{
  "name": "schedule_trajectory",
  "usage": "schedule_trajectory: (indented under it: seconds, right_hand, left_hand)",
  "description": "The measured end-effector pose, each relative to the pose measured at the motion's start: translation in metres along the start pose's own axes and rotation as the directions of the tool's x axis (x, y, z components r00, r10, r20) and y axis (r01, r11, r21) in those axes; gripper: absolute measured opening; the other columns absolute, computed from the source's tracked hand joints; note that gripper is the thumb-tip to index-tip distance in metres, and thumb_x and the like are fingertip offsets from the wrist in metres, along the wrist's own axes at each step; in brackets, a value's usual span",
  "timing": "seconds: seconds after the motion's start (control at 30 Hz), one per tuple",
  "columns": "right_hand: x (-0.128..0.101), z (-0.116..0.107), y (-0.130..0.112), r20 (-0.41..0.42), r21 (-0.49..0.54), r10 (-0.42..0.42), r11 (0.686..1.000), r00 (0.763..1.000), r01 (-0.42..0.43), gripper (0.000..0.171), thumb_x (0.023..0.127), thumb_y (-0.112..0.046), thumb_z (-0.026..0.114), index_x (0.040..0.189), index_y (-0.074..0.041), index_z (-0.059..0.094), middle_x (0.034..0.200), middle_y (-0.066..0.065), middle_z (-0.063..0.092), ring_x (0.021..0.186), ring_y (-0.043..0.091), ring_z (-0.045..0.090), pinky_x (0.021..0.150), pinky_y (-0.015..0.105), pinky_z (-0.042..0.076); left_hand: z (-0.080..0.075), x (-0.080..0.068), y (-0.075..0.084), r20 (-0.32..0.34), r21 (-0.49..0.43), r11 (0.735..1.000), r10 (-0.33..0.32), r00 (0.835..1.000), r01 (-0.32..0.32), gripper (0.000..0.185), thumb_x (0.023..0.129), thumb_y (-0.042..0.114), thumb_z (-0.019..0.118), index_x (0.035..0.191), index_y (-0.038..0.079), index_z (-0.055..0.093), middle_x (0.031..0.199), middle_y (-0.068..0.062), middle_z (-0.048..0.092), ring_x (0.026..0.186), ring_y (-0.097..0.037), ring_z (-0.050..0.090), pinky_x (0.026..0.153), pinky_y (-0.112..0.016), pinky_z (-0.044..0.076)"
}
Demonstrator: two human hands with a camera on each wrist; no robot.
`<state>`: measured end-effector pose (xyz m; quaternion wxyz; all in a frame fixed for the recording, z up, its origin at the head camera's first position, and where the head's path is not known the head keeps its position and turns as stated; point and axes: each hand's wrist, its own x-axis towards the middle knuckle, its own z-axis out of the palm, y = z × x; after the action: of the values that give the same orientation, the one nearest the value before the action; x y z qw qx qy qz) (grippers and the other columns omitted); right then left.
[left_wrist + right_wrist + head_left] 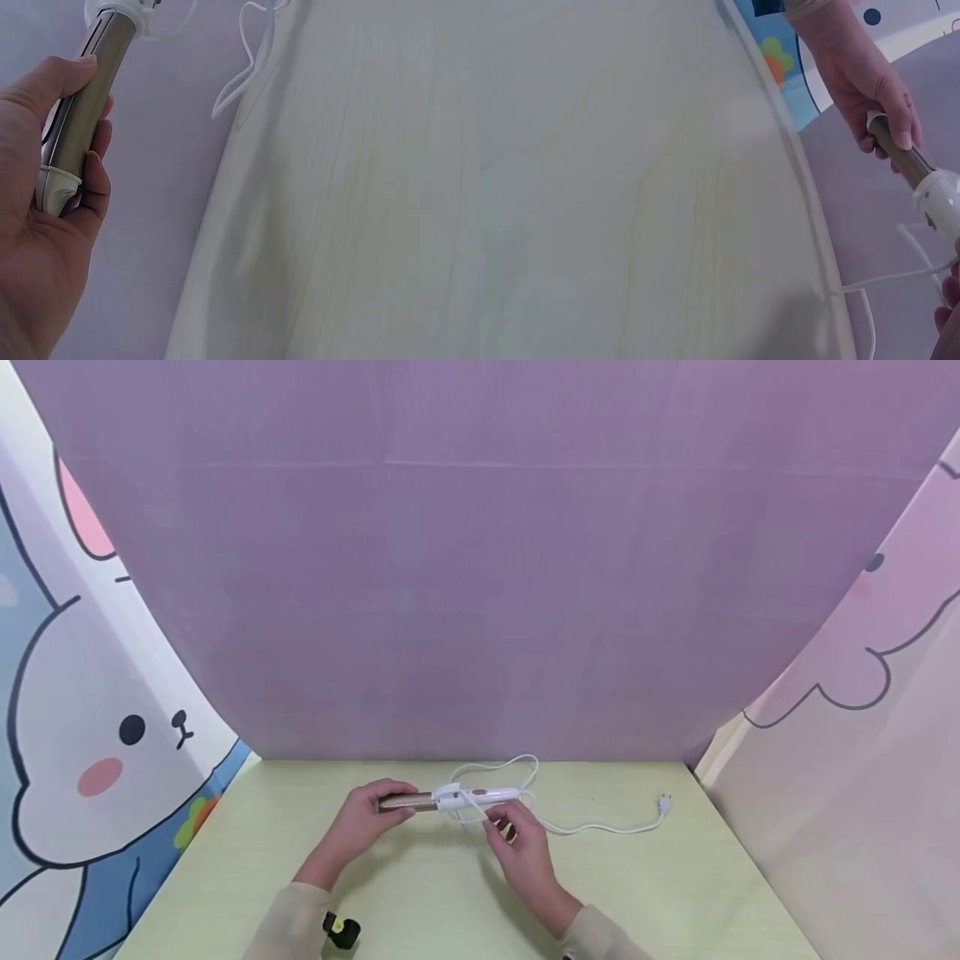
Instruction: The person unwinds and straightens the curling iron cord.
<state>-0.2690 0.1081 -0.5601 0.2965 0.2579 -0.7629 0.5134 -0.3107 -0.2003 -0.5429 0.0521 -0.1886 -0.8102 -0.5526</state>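
Both hands hold things above the table (300,860): left hand (365,820) grips the curler (450,798) barrel, right hand (522,843) pinches its cord (592,829).

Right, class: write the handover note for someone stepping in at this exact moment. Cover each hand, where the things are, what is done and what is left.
Left hand: grips the metal barrel end of the curling iron, held level above the table.
Right hand: pinches the white cord just below the iron's white handle.
Cord: one loop lies behind the iron; the rest trails right along the table to the plug, which lies loose, not plugged in.
Done: iron lifted, cord in hand.
Left: it looks as if most of the cord is yet to be gathered.
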Motion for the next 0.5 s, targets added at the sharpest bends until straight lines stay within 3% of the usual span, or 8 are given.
schedule_trajectory:
  seconds: [0.5]
  right_hand:
    - [0.014,-0.012,-0.004,-0.007,0.038,-0.01,0.999,1.0,0.01,0.022,0.093,0.014,0.078,0.102,-0.006,0.075,0.092,0.001,0.078,0.078,0.017,0.071,0.069,0.034,0.062]
  left_hand:
    - [0.005,-0.002,-0.001,0.027,-0.012,1.0,-0.014,1.0,0.015,0.027,0.097,0.014,0.089,0.122,0.019,0.082,0.122,-0.006,0.077,0.109,-0.034,0.072,0.081,-0.03,0.062]
